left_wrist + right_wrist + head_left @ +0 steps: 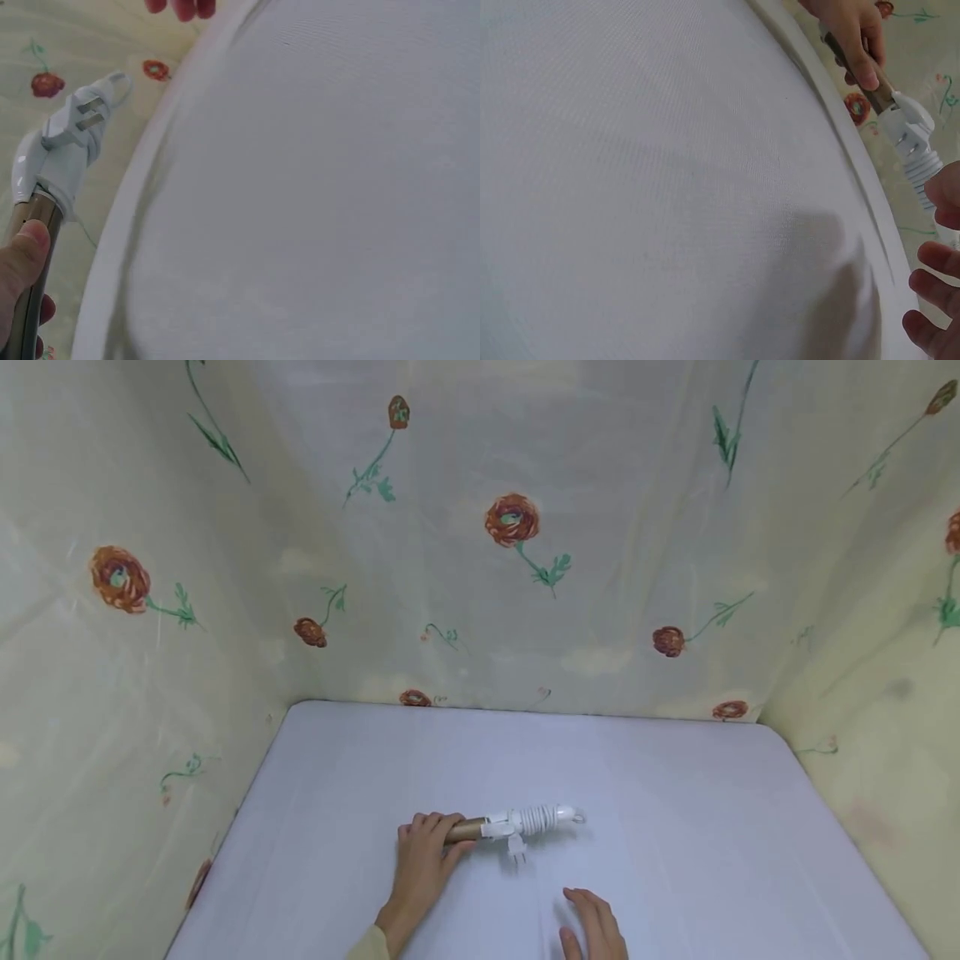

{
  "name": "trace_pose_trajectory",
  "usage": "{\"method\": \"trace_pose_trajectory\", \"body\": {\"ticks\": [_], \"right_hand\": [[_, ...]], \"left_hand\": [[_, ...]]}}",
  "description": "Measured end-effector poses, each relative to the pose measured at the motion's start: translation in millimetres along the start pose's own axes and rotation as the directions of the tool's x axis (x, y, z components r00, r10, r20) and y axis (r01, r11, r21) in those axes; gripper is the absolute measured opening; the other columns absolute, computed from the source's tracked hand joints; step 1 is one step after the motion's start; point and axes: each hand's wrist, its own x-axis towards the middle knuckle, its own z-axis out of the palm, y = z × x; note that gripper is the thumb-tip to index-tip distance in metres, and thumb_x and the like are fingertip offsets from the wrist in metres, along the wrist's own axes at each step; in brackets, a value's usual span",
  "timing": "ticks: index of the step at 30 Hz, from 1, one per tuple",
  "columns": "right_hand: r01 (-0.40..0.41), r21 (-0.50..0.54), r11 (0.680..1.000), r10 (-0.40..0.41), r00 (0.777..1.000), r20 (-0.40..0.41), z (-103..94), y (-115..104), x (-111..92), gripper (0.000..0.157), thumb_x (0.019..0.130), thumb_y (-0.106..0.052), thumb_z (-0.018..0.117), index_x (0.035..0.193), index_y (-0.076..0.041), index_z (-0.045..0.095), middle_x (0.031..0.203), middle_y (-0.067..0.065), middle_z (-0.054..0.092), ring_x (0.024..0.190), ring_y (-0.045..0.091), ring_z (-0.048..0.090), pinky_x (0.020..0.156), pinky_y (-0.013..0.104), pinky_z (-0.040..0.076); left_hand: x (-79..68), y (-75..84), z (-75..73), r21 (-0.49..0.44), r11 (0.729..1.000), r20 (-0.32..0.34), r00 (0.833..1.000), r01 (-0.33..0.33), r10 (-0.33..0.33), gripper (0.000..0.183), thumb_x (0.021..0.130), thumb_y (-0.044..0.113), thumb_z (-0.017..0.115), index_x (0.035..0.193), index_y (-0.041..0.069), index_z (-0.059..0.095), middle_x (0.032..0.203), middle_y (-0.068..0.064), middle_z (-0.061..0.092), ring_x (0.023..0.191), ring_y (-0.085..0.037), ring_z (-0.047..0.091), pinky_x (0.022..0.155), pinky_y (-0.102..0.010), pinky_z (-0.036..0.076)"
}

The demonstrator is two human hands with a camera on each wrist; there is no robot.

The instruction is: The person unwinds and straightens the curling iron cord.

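A curling iron with a bronze barrel (465, 831) and a white handle (497, 826) is held in my left hand (427, 860). The left thumb (26, 247) lies along the barrel in the left wrist view, with fingertips showing on its other side. White cord (538, 819) is wound in coils about the handle, ending in a small loop at the right. A two-pronged plug (517, 848) sticks out from beside the coils toward me. Nearer the front, my right hand (596, 927) hovers apart from the iron, fingers spread and loosely bent, holding nothing.
A white-covered table (675, 827) with rounded far corners lies under both hands. Flower-patterned sheeting (585, 460) hangs behind it and along both sides.
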Motion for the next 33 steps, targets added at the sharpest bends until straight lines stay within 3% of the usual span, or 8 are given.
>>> {"method": "trace_pose_trajectory", "body": {"ticks": [5,9,13,17,20,27,33], "right_hand": [[0.004,0.049,0.999,-0.002,0.999,-0.032,-3.5,-4,3,0.042,0.084,-0.008,0.069,0.123,-0.009,0.053,0.118,0.012,0.056,0.107,0.028,0.059,0.085,0.048,0.048],[-0.021,0.058,0.998,0.026,0.996,-0.091,-9.7,-14,8,0.044,0.082,-0.010,0.072,0.123,-0.014,0.054,0.116,0.002,0.056,0.106,0.015,0.056,0.085,0.039,0.048],[0.059,0.087,0.995,-0.041,0.980,-0.195,-16.9,-27,20,0.049,0.079,-0.009,0.075,0.122,-0.013,0.055,0.114,-0.002,0.055,0.101,0.007,0.051,0.082,0.030,0.045],[0.197,0.105,0.975,-0.169,0.957,-0.236,-22.7,-41,40,0.057,0.077,-0.009,0.077,0.127,-0.012,0.051,0.118,0.000,0.052,0.101,0.008,0.050,0.079,0.030,0.046],[0.248,0.144,0.958,-0.213,0.951,-0.223,-23.6,-53,54,0.062,0.077,-0.012,0.078,0.131,-0.012,0.048,0.122,0.000,0.049,0.102,0.011,0.051,0.077,0.030,0.048],[0.250,0.196,0.948,-0.206,0.953,-0.220,-12.2,-72,71,0.066,0.076,-0.019,0.080,0.132,-0.009,0.045,0.125,0.007,0.043,0.101,0.015,0.053,0.073,0.031,0.051],[0.250,0.218,0.943,-0.187,0.944,-0.273,-3.7,-78,78,0.061,0.076,-0.013,0.080,0.127,-0.006,0.047,0.115,0.007,0.048,0.092,0.013,0.053,0.068,0.029,0.051]], "left_hand": [[12.7,4.2,-18.0,-0.023,0.999,0.000,0.999,-0.036,0.036,0.037,0.077,0.042,0.073,0.109,0.026,0.065,0.095,0.005,0.066,0.090,-0.016,0.052,0.084,-0.039,0.032],[20.0,9.4,-31.4,-0.030,0.998,0.007,0.999,-0.048,0.049,0.036,0.076,0.042,0.074,0.107,0.026,0.066,0.092,0.005,0.066,0.089,-0.016,0.052,0.084,-0.040,0.032],[27.2,14.6,-42.2,-0.014,0.997,-0.019,0.997,-0.070,0.070,0.037,0.075,0.046,0.073,0.106,0.025,0.067,0.090,0.005,0.067,0.087,-0.016,0.053,0.082,-0.039,0.032],[32.4,19.8,-49.6,0.003,0.995,-0.055,0.993,-0.101,0.101,0.039,0.074,0.048,0.074,0.104,0.024,0.068,0.089,0.004,0.069,0.084,-0.017,0.054,0.082,-0.041,0.034],[33.6,22.9,-53.1,0.005,0.994,-0.063,0.992,-0.105,0.105,0.040,0.073,0.048,0.075,0.104,0.024,0.069,0.089,0.004,0.069,0.084,-0.017,0.055,0.084,-0.044,0.034],[33.2,27.6,-58.2,0.018,0.994,-0.065,0.992,-0.108,0.109,0.040,0.073,0.049,0.075,0.103,0.023,0.069,0.089,0.003,0.070,0.085,-0.017,0.055,0.085,-0.046,0.033],[33.2,30.3,-61.2,0.003,0.995,-0.065,0.993,-0.103,0.103,0.040,0.073,0.048,0.076,0.104,0.024,0.069,0.089,0.003,0.069,0.085,-0.017,0.055,0.085,-0.047,0.032]]}}
